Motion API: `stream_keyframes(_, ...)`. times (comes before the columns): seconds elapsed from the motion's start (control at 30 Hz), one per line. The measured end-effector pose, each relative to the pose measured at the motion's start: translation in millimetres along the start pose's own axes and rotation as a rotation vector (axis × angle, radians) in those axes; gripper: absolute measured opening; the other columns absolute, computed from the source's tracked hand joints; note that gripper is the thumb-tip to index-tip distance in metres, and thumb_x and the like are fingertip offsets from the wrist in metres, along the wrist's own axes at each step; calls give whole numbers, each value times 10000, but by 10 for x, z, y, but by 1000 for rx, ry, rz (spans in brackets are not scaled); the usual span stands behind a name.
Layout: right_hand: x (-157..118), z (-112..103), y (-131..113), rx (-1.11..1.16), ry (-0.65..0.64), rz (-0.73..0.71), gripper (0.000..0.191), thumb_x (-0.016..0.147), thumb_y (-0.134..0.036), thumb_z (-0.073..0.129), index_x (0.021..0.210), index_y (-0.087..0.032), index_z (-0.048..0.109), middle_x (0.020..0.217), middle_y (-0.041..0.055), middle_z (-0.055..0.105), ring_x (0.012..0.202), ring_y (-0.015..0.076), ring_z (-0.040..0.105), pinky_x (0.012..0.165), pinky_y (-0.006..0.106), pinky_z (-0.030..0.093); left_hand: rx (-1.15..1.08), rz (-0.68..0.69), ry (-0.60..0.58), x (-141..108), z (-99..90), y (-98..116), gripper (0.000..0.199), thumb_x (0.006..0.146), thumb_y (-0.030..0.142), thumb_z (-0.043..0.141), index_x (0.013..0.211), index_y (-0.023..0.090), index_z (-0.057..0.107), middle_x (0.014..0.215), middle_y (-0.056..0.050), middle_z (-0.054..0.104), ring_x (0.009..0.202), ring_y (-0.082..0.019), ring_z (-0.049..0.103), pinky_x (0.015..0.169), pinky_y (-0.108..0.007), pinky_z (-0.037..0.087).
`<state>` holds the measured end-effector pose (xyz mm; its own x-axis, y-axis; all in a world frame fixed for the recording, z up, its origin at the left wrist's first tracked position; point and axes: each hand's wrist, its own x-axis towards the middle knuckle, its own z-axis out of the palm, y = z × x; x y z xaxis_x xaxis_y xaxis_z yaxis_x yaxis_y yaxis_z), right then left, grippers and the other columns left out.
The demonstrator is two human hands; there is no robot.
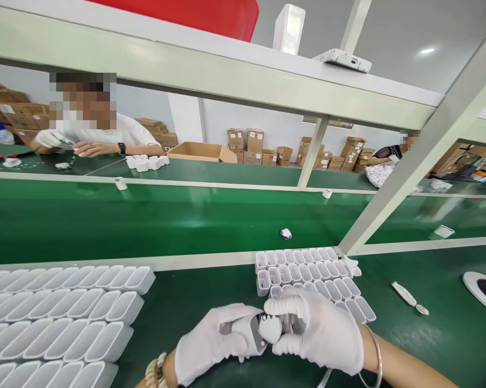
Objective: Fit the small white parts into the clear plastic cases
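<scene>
Both my hands wear white gloves and meet low in the middle of the head view. My left hand [216, 337] is closed around a white plastic housing [248, 335], its open end turned to the right. At that open end sits a small circuit board with a round white part [270, 328]. The fingers and thumb of my right hand [311, 328] pinch this round part from the right. Whether the board is partly inside the housing, I cannot tell. Just beyond my right hand stand rows of small white housings [297, 272].
Rows of larger white cups [68, 318] fill the left of the green table. A green conveyor belt [165, 221] runs behind, carrying a small part [285, 234]. A slanted metal post [412, 140] rises at right. Across the belt a person [125, 134] works. A white-rimmed fan [483, 293] lies far right.
</scene>
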<state>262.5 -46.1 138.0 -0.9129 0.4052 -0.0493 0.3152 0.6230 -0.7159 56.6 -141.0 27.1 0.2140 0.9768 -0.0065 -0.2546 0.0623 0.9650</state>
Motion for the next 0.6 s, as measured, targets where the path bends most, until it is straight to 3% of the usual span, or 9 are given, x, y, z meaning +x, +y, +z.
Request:
stream_keyframes(0.4,14,29,-19,-80,-41,34,176,783,-232,779,791,-200,606,805,-51,517,681,87,475,608,208,347,25,-4,-18,9,-52,-94,678,687,645,790,1119,127,729,859,-50,607,684,-158,589,598,-281,521)
stream_keyframes(0.6,58,206,196,-171,54,-50,238,760,-315,836,909,-197,693,834,-24,569,717,110,526,660,218,406,-56,-2,9,18,-3,-54,665,689,619,807,1143,141,722,846,-37,609,655,-138,583,588,-266,506)
